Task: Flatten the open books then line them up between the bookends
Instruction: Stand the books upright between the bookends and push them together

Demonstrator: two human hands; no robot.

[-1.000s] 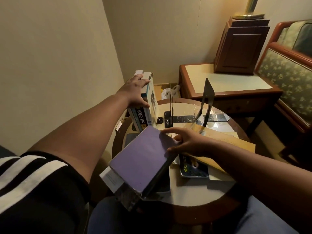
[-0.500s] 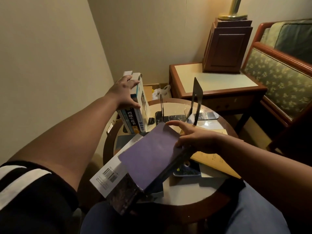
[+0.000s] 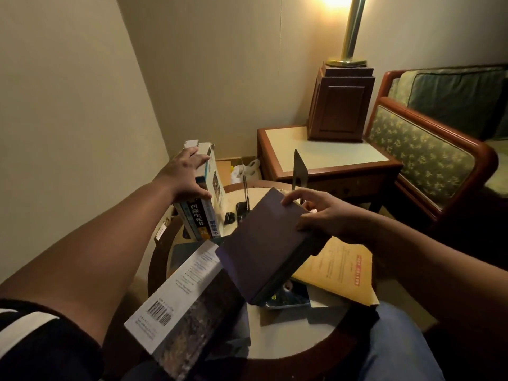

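While the left grip (image 3: 183, 176) clasps upright books (image 3: 204, 217), the right grip (image 3: 323, 214) apparently pinches the purple book (image 3: 261, 244).

You will find the purple book (image 3: 264, 243) covered in smooth, matt material. The upright books (image 3: 204, 215) carry glossy printed paper covers. The bookend (image 3: 299, 167) is thin dark metal. The envelope (image 3: 341, 268) is matt yellow paper. The table (image 3: 156, 257) rim is polished wood; the lamp pole (image 3: 350, 28) is shiny brass-coloured metal.

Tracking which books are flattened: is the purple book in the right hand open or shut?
Shut: the purple book shows one flat cover over a closed page block, gripped tilted by the right hand.
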